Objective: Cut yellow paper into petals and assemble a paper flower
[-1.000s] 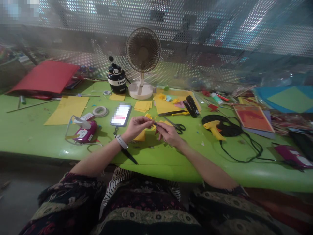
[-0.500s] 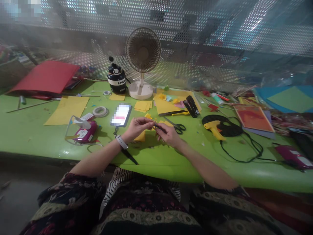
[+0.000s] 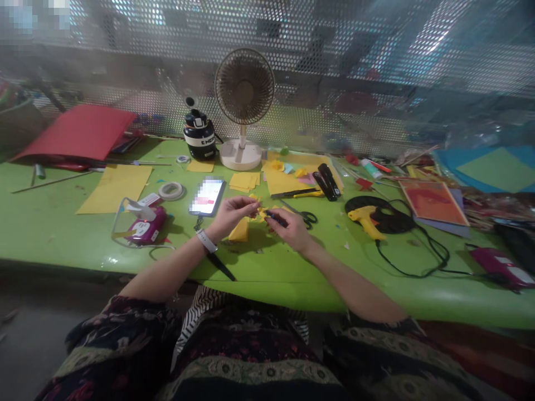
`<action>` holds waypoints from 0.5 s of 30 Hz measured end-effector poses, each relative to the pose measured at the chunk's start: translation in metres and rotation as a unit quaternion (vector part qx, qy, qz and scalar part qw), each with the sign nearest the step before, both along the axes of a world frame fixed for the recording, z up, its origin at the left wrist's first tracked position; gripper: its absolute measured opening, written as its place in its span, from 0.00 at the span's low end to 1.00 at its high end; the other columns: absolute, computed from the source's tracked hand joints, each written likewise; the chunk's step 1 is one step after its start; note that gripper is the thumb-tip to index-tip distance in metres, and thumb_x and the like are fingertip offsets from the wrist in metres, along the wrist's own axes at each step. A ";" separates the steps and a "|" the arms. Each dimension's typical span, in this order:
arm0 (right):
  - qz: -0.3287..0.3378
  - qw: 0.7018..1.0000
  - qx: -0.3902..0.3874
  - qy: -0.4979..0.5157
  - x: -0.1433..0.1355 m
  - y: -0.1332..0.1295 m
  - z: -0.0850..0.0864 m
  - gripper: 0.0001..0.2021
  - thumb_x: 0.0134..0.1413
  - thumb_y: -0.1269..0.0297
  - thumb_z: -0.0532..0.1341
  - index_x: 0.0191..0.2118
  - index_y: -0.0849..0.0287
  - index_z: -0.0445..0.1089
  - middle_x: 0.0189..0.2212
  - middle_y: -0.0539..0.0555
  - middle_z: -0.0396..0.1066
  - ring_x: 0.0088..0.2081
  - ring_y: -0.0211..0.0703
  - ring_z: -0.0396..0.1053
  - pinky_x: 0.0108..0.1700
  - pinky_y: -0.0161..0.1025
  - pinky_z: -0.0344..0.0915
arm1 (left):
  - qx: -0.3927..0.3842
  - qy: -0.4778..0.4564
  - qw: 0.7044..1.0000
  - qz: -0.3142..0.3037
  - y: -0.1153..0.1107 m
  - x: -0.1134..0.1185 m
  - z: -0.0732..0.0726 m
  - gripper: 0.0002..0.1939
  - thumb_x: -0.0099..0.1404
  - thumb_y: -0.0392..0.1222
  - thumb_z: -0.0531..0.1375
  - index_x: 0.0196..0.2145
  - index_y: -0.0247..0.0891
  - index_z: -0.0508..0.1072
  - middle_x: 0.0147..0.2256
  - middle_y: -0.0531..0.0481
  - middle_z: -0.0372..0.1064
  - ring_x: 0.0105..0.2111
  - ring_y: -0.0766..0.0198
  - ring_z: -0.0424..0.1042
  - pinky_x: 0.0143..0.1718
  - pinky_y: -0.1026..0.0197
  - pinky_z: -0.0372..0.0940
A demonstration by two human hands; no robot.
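Observation:
Over the front of the green table, my left hand (image 3: 234, 214) pinches a small folded yellow paper piece (image 3: 262, 213); fingers hide part of it. My right hand (image 3: 293, 230) is closed around a dark, slim, pen-like tool (image 3: 276, 218), whose tip points left at the paper. Its exact kind is too small to tell. Black-handled scissors (image 3: 308, 218) lie just behind my right hand. Below my left fingers sits a yellow paper piece (image 3: 239, 230). A phone (image 3: 207, 196) with a lit screen lies left of my hands, behind the left wrist.
A white fan (image 3: 244, 89) and a dark bottle (image 3: 199, 136) stand at the back. Rightward are a stapler (image 3: 328, 181), a yellow cutter knife (image 3: 307, 192) and a yellow glue gun (image 3: 368, 221) with its cord. A tape roll (image 3: 170, 191) and purple power socket (image 3: 147, 225) lie left.
My hands have drawn slightly apart, the left one shifting left. More of the yellow paper and the dark tool shows between them. Objects on the table stay put.

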State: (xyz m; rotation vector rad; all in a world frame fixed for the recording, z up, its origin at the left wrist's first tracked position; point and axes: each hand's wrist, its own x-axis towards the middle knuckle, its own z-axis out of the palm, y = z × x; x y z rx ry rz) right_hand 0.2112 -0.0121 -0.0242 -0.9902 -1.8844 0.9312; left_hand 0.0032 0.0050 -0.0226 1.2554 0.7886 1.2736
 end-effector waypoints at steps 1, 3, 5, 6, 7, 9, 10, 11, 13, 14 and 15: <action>-0.005 1.000 0.003 -0.004 0.000 0.000 0.000 0.20 0.58 0.48 0.62 0.46 0.60 0.74 0.35 0.58 0.77 0.28 0.44 0.75 0.32 0.44 0.76 | 0.000 -0.002 1.000 -0.005 0.000 -0.001 0.000 0.12 0.54 0.47 0.71 0.32 0.36 0.80 0.27 0.49 0.76 0.25 0.70 0.73 0.31 0.64 0.70; -0.019 1.000 0.019 -0.013 0.000 0.001 0.000 0.20 0.58 0.48 0.62 0.46 0.59 0.75 0.35 0.57 0.77 0.29 0.44 0.74 0.34 0.45 0.75 | 0.000 -0.005 1.000 -0.016 0.001 -0.002 0.000 0.11 0.55 0.46 0.71 0.33 0.36 0.80 0.27 0.50 0.76 0.26 0.70 0.73 0.31 0.65 0.69; -0.033 0.998 0.043 -0.024 0.000 0.002 0.000 0.20 0.59 0.47 0.62 0.46 0.59 0.75 0.36 0.58 0.77 0.33 0.46 0.74 0.38 0.46 0.74 | -0.004 -0.004 1.000 -0.023 0.001 -0.004 0.001 0.11 0.55 0.46 0.71 0.32 0.36 0.80 0.27 0.50 0.76 0.26 0.70 0.73 0.32 0.64 0.69; -0.039 0.997 0.058 -0.030 0.000 0.002 0.001 0.20 0.59 0.47 0.61 0.45 0.58 0.75 0.37 0.58 0.77 0.35 0.47 0.74 0.40 0.47 0.73 | -0.006 -0.004 1.000 -0.024 0.001 -0.004 0.002 0.11 0.55 0.46 0.71 0.32 0.36 0.80 0.27 0.50 0.76 0.26 0.70 0.73 0.32 0.64 0.69; -0.044 0.996 0.071 -0.033 0.000 0.003 0.002 0.19 0.60 0.47 0.61 0.45 0.58 0.75 0.38 0.58 0.77 0.37 0.48 0.74 0.42 0.48 0.72 | -0.008 -0.006 1.000 -0.022 0.002 -0.005 0.002 0.12 0.55 0.46 0.71 0.32 0.36 0.80 0.27 0.50 0.76 0.26 0.70 0.73 0.32 0.64 0.69; -0.048 0.994 0.092 -0.035 0.000 0.003 0.003 0.19 0.61 0.47 0.59 0.44 0.57 0.76 0.37 0.57 0.76 0.38 0.48 0.73 0.43 0.47 0.71 | -0.011 -0.013 1.000 -0.011 0.003 -0.005 0.002 0.13 0.54 0.47 0.71 0.31 0.35 0.80 0.27 0.50 0.75 0.26 0.70 0.73 0.31 0.64 0.69; -0.048 0.993 0.099 -0.033 0.000 0.003 0.004 0.19 0.62 0.47 0.58 0.43 0.57 0.76 0.37 0.57 0.76 0.38 0.47 0.72 0.43 0.47 0.70 | -0.013 -0.017 1.000 -0.004 0.004 -0.005 0.001 0.13 0.54 0.48 0.72 0.31 0.35 0.79 0.27 0.50 0.75 0.26 0.70 0.72 0.31 0.64 0.69; -0.047 0.993 0.103 -0.031 0.000 0.003 0.005 0.19 0.63 0.47 0.57 0.42 0.57 0.76 0.36 0.56 0.76 0.37 0.47 0.72 0.42 0.47 0.70 | -0.016 -0.019 1.000 0.004 0.005 -0.005 0.001 0.14 0.53 0.48 0.72 0.31 0.35 0.79 0.27 0.51 0.75 0.25 0.70 0.72 0.31 0.64 0.69; -0.047 0.993 0.104 -0.028 0.000 0.003 0.006 0.18 0.64 0.48 0.56 0.40 0.57 0.75 0.35 0.56 0.75 0.37 0.47 0.72 0.42 0.46 0.69 | -0.022 -0.019 0.999 0.015 0.006 -0.004 0.000 0.15 0.52 0.48 0.72 0.31 0.35 0.79 0.26 0.51 0.75 0.25 0.70 0.72 0.31 0.64 0.69; -0.048 0.993 0.104 -0.027 0.000 0.003 0.006 0.18 0.64 0.48 0.57 0.40 0.57 0.75 0.34 0.56 0.75 0.36 0.47 0.71 0.42 0.46 0.69 | -0.024 -0.019 0.999 0.018 0.007 -0.004 -0.001 0.15 0.52 0.49 0.73 0.31 0.35 0.79 0.26 0.51 0.75 0.25 0.70 0.72 0.31 0.64 0.69; -0.051 0.993 0.103 -0.025 0.000 0.002 0.006 0.18 0.63 0.48 0.57 0.39 0.57 0.75 0.34 0.56 0.75 0.36 0.47 0.71 0.42 0.46 0.69 | -0.024 -0.020 0.999 0.021 0.007 -0.004 -0.001 0.15 0.52 0.49 0.73 0.31 0.35 0.79 0.26 0.51 0.75 0.25 0.70 0.72 0.31 0.64 0.69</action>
